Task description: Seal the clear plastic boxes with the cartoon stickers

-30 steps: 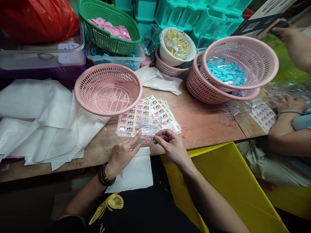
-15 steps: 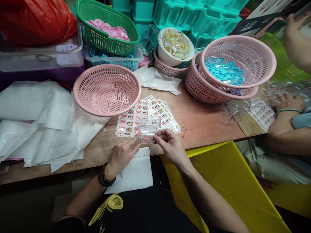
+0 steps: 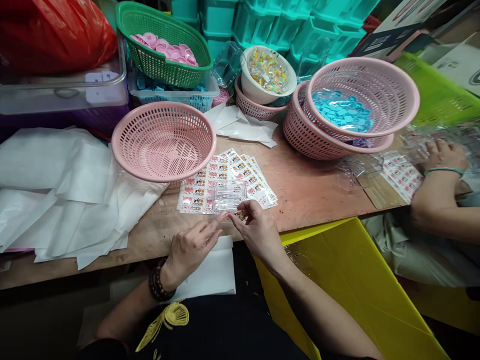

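Observation:
A small clear plastic box (image 3: 229, 192) lies unfolded over the sticker sheets (image 3: 198, 187), its near flap between my hands. On that flap is a small pink-printed sticker, mostly covered by fingertips. My left hand (image 3: 193, 245), with a dark beaded bracelet (image 3: 159, 285) at its wrist, has its index finger stretched onto the flap; the thumb stands apart below it. From the other side, my right hand (image 3: 258, 227) pinches the flap's right edge between thumb and index finger. The sheets carry rows of cartoon cats and pink lettering. White backing paper (image 3: 210, 270) hangs at the table edge below my hands.
A pink basket (image 3: 163, 107) stands just beyond my left hand, with white paper sheets (image 3: 86, 200) left of it. Stacked pink baskets (image 3: 337, 145) hold blue pieces at right. A co-worker's hand (image 3: 444, 155) rests further right. Yellow sheeting (image 3: 348, 280) drops from the table's front.
My left index finger has slid onto the flap near the sticker, and my left thumb has dropped away. My right fingertips have shifted slightly left. The co-worker's raised hand has left the view.

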### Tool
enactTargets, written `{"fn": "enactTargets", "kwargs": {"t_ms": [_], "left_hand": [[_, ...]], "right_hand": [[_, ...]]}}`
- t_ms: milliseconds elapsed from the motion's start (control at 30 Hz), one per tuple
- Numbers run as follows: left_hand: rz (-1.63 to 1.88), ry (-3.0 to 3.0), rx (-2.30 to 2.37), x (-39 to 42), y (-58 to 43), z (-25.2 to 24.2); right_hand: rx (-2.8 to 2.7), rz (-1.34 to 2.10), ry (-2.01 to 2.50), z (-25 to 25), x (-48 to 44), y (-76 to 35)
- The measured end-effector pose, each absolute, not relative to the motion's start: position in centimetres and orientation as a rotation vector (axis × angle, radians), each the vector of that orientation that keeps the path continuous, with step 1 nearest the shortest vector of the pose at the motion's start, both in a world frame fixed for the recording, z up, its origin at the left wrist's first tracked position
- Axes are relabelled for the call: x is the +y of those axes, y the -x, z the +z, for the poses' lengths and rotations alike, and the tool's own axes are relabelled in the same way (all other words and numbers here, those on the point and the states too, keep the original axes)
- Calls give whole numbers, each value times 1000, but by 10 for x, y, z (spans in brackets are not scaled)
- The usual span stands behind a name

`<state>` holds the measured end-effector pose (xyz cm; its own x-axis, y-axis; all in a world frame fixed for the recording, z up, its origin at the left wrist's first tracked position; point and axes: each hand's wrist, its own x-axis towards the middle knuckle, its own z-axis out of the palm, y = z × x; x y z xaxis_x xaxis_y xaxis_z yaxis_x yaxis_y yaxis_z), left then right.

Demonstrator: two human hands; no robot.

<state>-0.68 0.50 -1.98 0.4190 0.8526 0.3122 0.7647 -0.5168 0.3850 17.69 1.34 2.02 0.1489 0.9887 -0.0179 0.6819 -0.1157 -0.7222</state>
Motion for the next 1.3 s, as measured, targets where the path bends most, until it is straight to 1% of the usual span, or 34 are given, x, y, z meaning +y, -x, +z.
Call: {"fn": "enactTargets", "kwargs": {"t_ms": [133, 233, 300, 400, 467, 500, 567, 633, 667, 700, 733, 800, 867, 900, 1033, 1133, 1200, 1300], "left_hand": [[623, -2534, 1427, 5, 8, -19], [656, -2499, 1410, 7, 10, -22], [692, -2461, 1373, 7, 10, -25], [738, -2391, 1340, 5, 10, -31], [758, -2331, 1344, 4, 10, -32], [770, -2298, 1335, 3, 11, -32], [820, -2228, 1297, 2, 12, -28], [914, -2156, 1279, 0, 13, -20], [967, -2119, 1291, 0, 13, -15], [1016, -2079, 1311, 0, 12, -9], [1060, -2033, 1326, 0, 12, -3], [1117, -1916, 1303, 3, 12, 8], [1090, -1745, 1211, 8, 15, 16], [1038, -1639, 1155, 10, 18, 19], [837, -1206, 1048, 19, 30, 22], [825, -1044, 1034, 19, 31, 18], [833, -1047, 1026, 18, 26, 17], [850, -1205, 1003, 17, 16, 17]], "right_hand": [[-1789, 463, 2080, 27, 9, -176], [-1731, 338, 2320, 30, 14, -194], [-1592, 468, 2318, 24, 23, -211], [-1463, 850, 2067, 5, 39, -223], [-1455, 968, 1932, -5, 45, -220], [-1447, 941, 1906, -6, 45, -216], [-1396, 718, 1891, 2, 40, -206], [-1366, 461, 1811, 21, 28, -198], [-1419, 426, 1734, 33, 20, -194], [-1524, 482, 1643, 44, 13, -192], [-1655, 615, 1546, 53, 6, -189], [-1845, 1004, 1380, 65, -3, -187], [-1791, 1321, 1331, 65, -6, -187], [-1684, 1408, 1341, 62, -5, -188], [-1319, 1541, 1358, 50, -2, -206], [-1492, 1636, 1373, 60, -3, -229], [-1771, 1521, 1383, 76, -5, -242], [-2049, 1139, 1335, 95, -7, -245]]}}
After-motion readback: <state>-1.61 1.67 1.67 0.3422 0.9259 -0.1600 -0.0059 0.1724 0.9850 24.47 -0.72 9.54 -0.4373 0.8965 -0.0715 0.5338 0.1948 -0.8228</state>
